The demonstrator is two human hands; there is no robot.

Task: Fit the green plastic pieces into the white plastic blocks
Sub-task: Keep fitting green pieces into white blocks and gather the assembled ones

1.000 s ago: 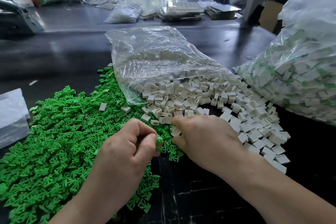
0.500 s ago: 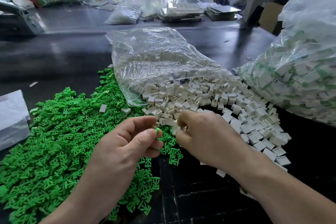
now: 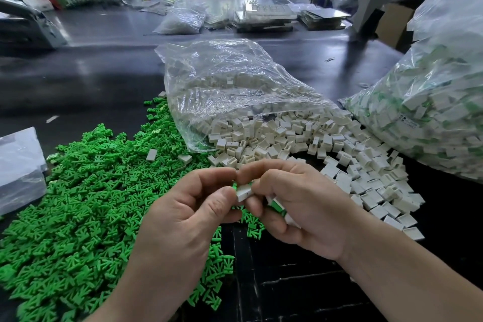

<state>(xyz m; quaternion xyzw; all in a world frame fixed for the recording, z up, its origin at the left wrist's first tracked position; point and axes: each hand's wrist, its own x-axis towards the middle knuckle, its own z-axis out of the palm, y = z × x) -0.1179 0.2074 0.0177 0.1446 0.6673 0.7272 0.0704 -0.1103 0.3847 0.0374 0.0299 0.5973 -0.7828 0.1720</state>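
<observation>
A heap of small green plastic pieces (image 3: 78, 204) covers the dark table on the left. Loose white plastic blocks (image 3: 300, 138) spill from a clear bag (image 3: 230, 86) in the middle. My left hand (image 3: 188, 217) and my right hand (image 3: 300, 206) meet above the table's front. Between their fingertips sits one white block (image 3: 244, 192), with a bit of a green piece (image 3: 234, 186) showing at its left end. My right hand pinches the block and also holds fitted white-and-green blocks (image 3: 277, 205) in its curled fingers. My left thumb and forefinger pinch the green piece.
A large clear bag (image 3: 431, 102) of white blocks with green inserts stands at the right. A flat plastic packet (image 3: 18, 165) lies at the left edge. Further bags, trays and a metal frame stand at the back of the dark table (image 3: 104, 73).
My right hand has lifted off the white pile with a block and come up to meet my left hand. The green piece now sits against the block's end.
</observation>
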